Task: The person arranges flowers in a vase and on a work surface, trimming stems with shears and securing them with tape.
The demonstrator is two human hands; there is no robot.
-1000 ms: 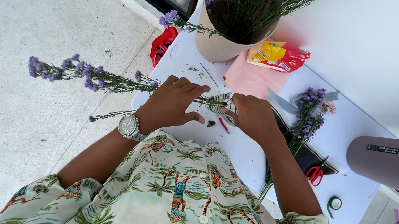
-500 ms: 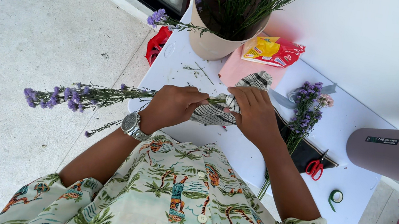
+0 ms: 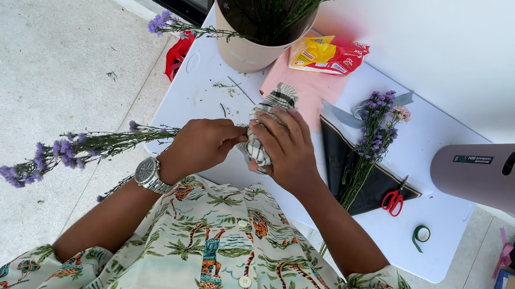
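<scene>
Both hands — left hand (image 3: 200, 146) and right hand (image 3: 287, 150) — are clenched on the striped grey-and-white cloth wrap (image 3: 265, 125) around the purple-flowered stem bunch (image 3: 72, 151), which overhangs the white surface (image 3: 434, 223) left of the beige bucket (image 3: 247, 49) — slack grip could likely shed stems.

Bare white surface (image 3: 197, 92) lies open left of the hands — the beige flower bucket (image 3: 247, 49) blocks the far side, while black wrapping paper (image 3: 342, 160), a purple flower bunch (image 3: 373, 130) and red scissors (image 3: 392, 198) crowd the right.
</scene>
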